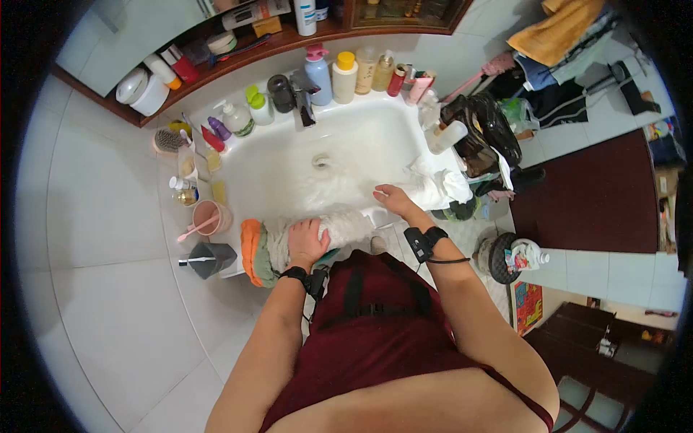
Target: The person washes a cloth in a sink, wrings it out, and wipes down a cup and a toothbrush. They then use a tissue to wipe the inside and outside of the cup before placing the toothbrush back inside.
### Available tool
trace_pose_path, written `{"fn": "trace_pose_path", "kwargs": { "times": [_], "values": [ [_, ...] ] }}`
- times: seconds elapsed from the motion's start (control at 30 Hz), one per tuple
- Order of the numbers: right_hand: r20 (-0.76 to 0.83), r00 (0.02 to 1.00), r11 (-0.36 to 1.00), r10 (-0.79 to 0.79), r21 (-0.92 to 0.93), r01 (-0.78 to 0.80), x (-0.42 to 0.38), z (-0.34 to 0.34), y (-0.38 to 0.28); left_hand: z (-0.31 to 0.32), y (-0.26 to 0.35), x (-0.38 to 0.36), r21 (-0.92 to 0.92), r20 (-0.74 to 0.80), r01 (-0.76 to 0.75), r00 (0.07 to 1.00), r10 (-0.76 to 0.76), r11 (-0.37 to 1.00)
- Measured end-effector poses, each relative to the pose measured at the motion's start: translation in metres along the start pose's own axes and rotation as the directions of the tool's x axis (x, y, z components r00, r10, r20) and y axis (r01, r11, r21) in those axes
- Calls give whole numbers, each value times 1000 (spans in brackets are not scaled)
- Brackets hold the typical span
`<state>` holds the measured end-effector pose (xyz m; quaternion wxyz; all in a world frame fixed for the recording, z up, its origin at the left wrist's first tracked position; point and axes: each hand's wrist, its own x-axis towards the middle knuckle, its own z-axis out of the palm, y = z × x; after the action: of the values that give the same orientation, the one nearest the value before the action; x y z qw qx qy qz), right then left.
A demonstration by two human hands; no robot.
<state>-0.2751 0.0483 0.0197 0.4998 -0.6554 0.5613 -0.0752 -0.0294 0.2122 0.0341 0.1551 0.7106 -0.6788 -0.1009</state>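
My left hand (307,242) lies on a bunched off-white cloth (347,227) draped over the front rim of the white sink (253,169). Its fingers are stretched over the fabric with the thumb apart. Beside it on the same rim hang a green cloth (271,252) and an orange cloth (250,245). My right hand (393,200) is over the sink's front right edge, fingers pointing left and a little apart, and I see nothing in them. Crumpled white cloth (442,185) lies on the right rim near that hand. Cloudy water stands in the basin around the drain (321,162).
A faucet (303,101) stands at the back rim among several bottles, including a blue pump bottle (317,79). At the left are a pink cup (211,216) and a dark grey cup (209,260). A black plastic bag (491,130) sits to the right. A wooden shelf (332,29) runs above.
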Motion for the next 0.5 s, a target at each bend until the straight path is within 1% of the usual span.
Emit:
{"fn": "trace_pose_path", "kwargs": {
  "times": [0.07, 0.17, 0.2, 0.23, 0.3, 0.33, 0.43, 0.5],
  "values": [
    [-36, 996, 990, -78, -117, 74, -7, 3, 2, 2, 0, 1, -19, -9, -11, 1000, 11, 1000],
    [-51, 981, 958, -189, -229, 173, 0, 22, 17, 2, 1, -1, -22, -64, -37, 997, 35, 999],
    [-51, 977, 946, -205, -266, 185, -4, 25, 14, 2, 1, -1, -17, -87, -45, 995, 43, 999],
    [-30, 972, 911, -233, -356, 207, -6, 28, 10, 2, 2, -1, -13, -110, -52, 993, 50, 999],
    [24, 960, 814, -278, -524, 248, -10, 34, 8, 0, 2, -3, -7, -73, -38, 997, 37, 999],
    [-8, 915, 748, -403, -578, 325, -14, 38, 9, -1, 3, -3, -5, -54, -29, 998, 29, 1000],
    [-31, 965, 824, -262, -528, 207, -16, 36, 3, -1, 3, -2, 14, -61, -34, 998, 35, 999],
    [-200, 953, 949, -227, -267, 169, -19, 29, 0, 0, 3, -3, 13, -97, -47, 994, 48, 999]
  ]
}}
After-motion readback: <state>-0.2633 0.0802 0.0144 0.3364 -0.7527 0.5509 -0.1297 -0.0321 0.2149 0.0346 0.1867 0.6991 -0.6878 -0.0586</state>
